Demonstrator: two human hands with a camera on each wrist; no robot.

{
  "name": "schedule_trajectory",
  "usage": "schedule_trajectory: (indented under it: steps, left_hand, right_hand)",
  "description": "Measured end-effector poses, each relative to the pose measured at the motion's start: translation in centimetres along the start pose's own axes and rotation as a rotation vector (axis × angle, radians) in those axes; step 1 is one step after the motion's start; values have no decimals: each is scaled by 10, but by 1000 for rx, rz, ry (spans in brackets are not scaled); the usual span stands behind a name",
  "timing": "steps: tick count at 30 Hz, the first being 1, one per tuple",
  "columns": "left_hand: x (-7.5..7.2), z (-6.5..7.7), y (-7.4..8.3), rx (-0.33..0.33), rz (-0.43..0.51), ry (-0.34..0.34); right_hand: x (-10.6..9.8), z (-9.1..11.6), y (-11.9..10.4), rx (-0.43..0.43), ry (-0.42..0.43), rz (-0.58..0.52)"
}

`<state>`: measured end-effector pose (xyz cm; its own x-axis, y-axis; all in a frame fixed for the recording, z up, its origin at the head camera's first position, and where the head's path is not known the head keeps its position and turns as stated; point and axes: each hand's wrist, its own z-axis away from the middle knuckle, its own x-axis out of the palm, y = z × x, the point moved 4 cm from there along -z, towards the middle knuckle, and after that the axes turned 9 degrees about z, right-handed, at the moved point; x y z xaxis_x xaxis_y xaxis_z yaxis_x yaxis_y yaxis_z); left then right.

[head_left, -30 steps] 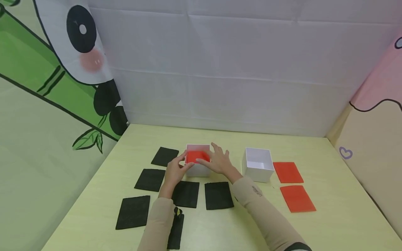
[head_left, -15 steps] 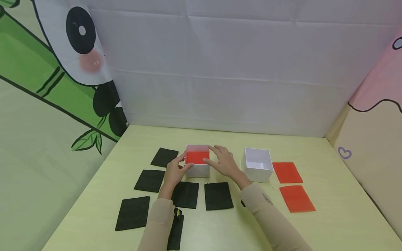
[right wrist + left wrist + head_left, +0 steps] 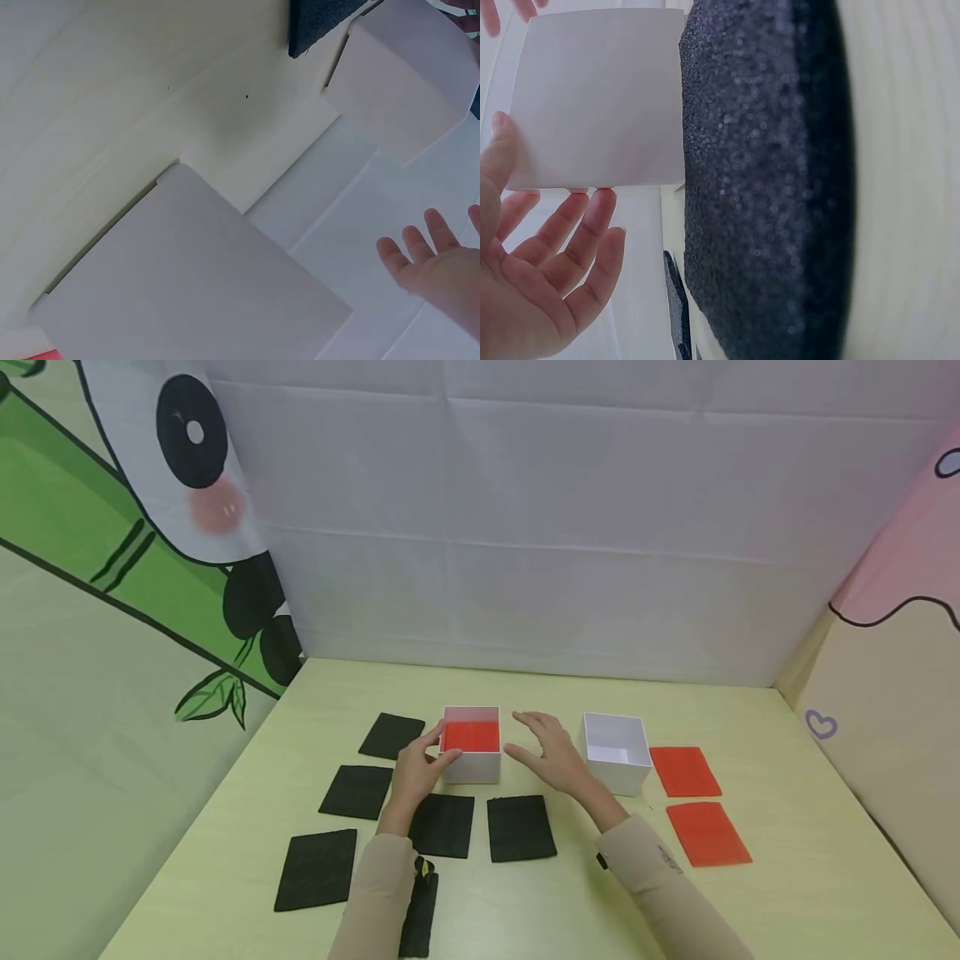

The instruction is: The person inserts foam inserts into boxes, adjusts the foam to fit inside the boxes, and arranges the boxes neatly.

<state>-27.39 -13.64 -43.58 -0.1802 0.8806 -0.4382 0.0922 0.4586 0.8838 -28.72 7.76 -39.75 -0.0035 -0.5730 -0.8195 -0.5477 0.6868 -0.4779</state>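
My left hand (image 3: 414, 768) holds the left front corner of a white open-topped box (image 3: 480, 768). A red square pad (image 3: 471, 737) shows inside that box, below the rim. In the left wrist view, the thumb lies at the front wall's upper edge and fingertips (image 3: 604, 199) touch the box's side. My right hand (image 3: 557, 760) hovers in the gap between the two boxes, fingers spread and holding nothing. To its right stands a second white box (image 3: 621, 777), with no pad visible inside. The right wrist view shows the right hand (image 3: 442, 270) apart from both boxes.
Black foam squares (image 3: 358, 792) lie in a column on the left, with others (image 3: 521, 828) before the first box. Two red squares (image 3: 708, 835) lie right of the second box. A black strip (image 3: 420, 914) is partly under the left sleeve. A white cloth (image 3: 525, 610) hangs behind.
My right hand has moved from over the left box's rim to the right, away from it. The red pad now shows fully inside. The left hand has stayed put.
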Motion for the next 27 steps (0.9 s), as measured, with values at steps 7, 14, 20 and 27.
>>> schedule_trajectory:
  steps: [7, 14, 20, 27]
  left_hand:
    - [2, -1, 0, -4, -13, 3]
    - [4, -2, 0, -3, -15, 2]
    - [5, -3, 0, -2, -9, 4]
    - [6, -4, 1, -4, -8, 12]
  right_hand:
    - [-10, 11, -1, -31, 16, -36]
    - [-21, 23, 2, -41, 37, -58]
    - [-34, 34, 6, -42, 78, -77]
    - [-46, 49, 13, -55, 128, -54]
